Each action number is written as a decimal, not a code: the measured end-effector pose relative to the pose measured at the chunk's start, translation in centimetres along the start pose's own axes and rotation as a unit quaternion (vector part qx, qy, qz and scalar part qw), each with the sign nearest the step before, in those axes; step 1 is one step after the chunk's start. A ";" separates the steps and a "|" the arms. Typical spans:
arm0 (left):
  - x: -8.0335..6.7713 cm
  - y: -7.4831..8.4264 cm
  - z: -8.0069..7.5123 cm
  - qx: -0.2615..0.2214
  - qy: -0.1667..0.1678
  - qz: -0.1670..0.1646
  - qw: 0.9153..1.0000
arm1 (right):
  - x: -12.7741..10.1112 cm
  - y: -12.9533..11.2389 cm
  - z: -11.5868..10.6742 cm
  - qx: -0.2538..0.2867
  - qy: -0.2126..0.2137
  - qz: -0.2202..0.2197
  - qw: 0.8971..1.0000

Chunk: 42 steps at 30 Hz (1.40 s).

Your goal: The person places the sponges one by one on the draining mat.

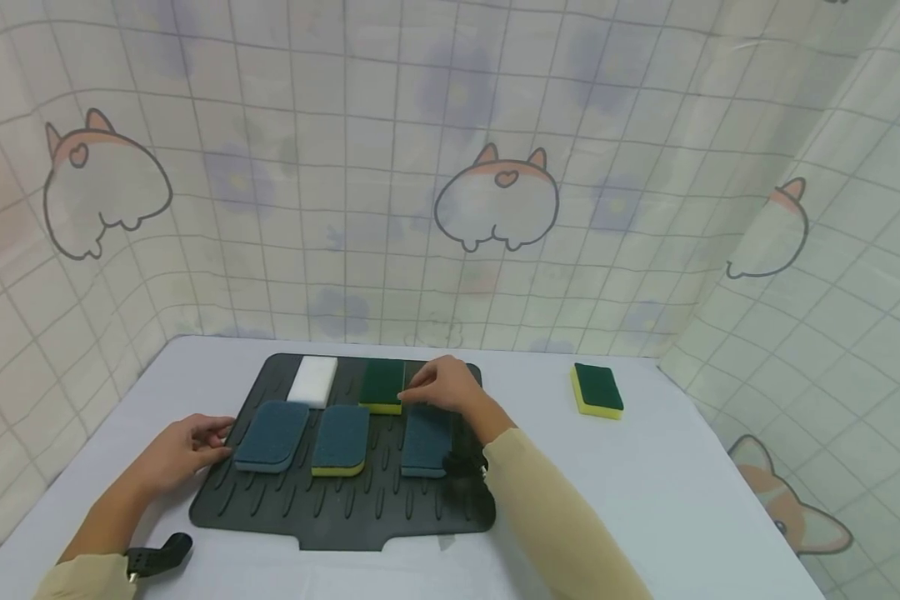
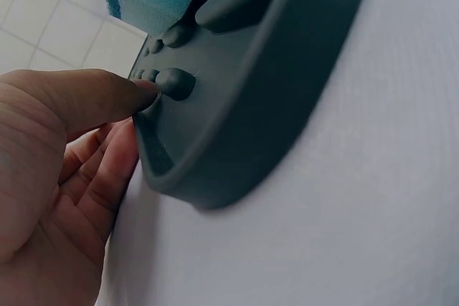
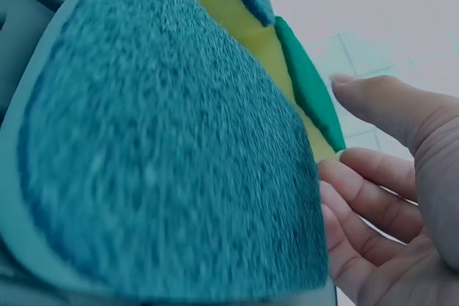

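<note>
A dark grey ridged drying mat (image 1: 337, 521) lies on the white table with sponges in two rows. My left hand (image 1: 183, 452) pinches its left edge, thumb (image 2: 107, 94) over the rim and fingers at the side. In the back row sit a white sponge (image 1: 312, 382) and a green-and-yellow sponge (image 1: 382, 383). My right hand (image 1: 444, 385) reaches over the mat; its fingertips (image 3: 333, 170) touch the green-and-yellow sponge's right end, the thumb held apart. Below that hand lies a blue sponge (image 1: 426, 442), partly covered by the wrist.
Two more front-row sponges are a blue one (image 1: 272, 437) at the left and a blue-and-yellow one (image 1: 341, 442) in the middle. Another green-and-yellow sponge (image 1: 597, 390) lies on the table right of the mat. A patterned curtain (image 1: 390, 275) hangs behind the table.
</note>
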<state>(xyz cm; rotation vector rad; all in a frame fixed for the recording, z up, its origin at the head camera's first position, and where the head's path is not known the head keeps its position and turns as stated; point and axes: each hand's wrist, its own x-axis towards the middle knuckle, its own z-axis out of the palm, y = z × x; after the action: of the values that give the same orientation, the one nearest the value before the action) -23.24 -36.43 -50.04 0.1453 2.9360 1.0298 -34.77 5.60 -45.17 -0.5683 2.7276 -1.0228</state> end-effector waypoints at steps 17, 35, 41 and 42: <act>-0.1 -0.4 -0.3 0.009 0.000 -0.012 1.000 | -2.5 2.1 -0.6 0.023 0.032 -0.036 0.999; -0.2 -0.1 -0.3 0.005 0.002 -0.005 1.000 | -6.4 6.3 -1.9 0.121 0.142 -0.027 0.982; 0.1 0.0 -0.1 0.005 -0.003 -0.003 1.000 | -7.7 7.7 -2.5 0.130 0.180 -0.001 0.975; 0.1 0.0 0.0 0.006 -0.003 -0.002 1.000 | -7.9 7.9 -2.7 0.132 0.186 0.004 0.974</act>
<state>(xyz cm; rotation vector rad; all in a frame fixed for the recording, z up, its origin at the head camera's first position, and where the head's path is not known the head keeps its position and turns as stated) -23.38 -36.46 -50.04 0.1433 2.9373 1.0103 -30.62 15.89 -48.17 -0.3499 2.8196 -1.6015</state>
